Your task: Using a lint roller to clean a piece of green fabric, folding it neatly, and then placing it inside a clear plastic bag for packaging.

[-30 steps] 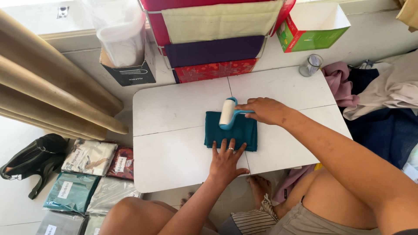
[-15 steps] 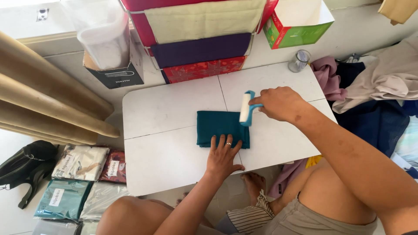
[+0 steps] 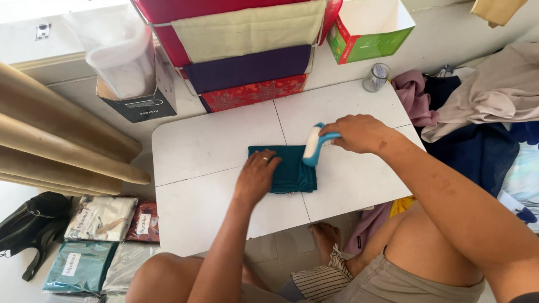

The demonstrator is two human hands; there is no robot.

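Observation:
A folded teal cloth (image 3: 292, 168) lies in the middle of a small white folding table (image 3: 196, 146). My left hand (image 3: 257, 175) rests flat on the cloth's left half, a ring on one finger. My right hand (image 3: 359, 133) grips the blue handle of a lint roller (image 3: 312, 146), whose white roll sits on the cloth's right edge.
Stacked fabric in red, cream and purple (image 3: 247, 50) stands at the table's far edge, with a green box (image 3: 370, 33) and a small glass jar (image 3: 376, 77) to the right. Loose clothes (image 3: 477, 112) pile at the right. Packaged cloths (image 3: 101, 235) and a black bag (image 3: 28, 224) lie left on the floor.
My left hand has moved from the cloth's near edge up onto its left half. The lint roller has come down at the cloth's right edge. The camera view has shifted slightly.

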